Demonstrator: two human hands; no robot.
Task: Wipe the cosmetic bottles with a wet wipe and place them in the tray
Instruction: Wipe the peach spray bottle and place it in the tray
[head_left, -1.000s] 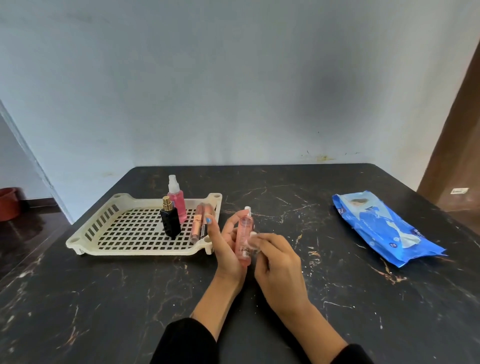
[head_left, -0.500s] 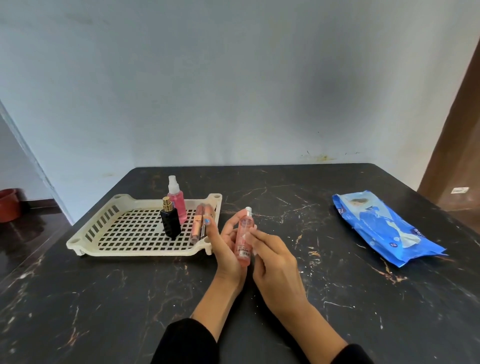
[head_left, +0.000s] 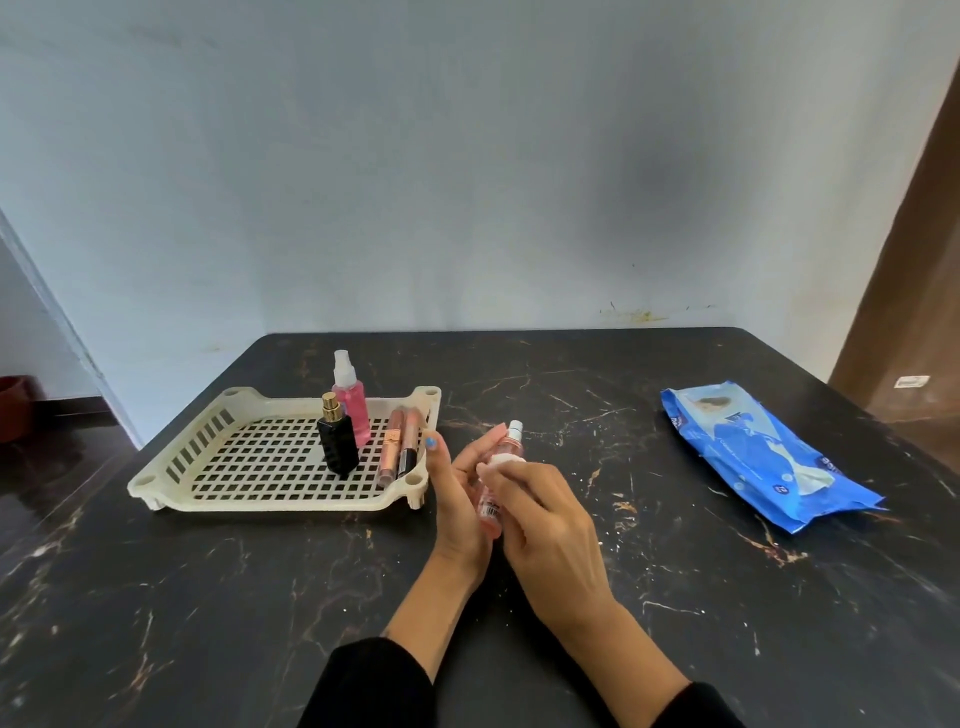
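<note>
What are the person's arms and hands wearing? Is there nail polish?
Both arms wear black sleeves pushed up so the forearms are bare. The left hand has bright blue polish on its thumbnail. The right hand shows no rings, watch or bracelet, and its nails are turned out of view. No gloves on either hand.

cream tray (head_left: 192, 457), blue wipe pack (head_left: 763, 457), black veined table (head_left: 208, 597)

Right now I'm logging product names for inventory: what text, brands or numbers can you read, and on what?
Nothing reads clearly.
Blue wet-wipe pack: white print, blurred.
Small pink spray bottle between the left hand and right hand: barcode label, too small.
Rose-gold lip tubes in the cream plastic tray: lettering unreadable.
</note>
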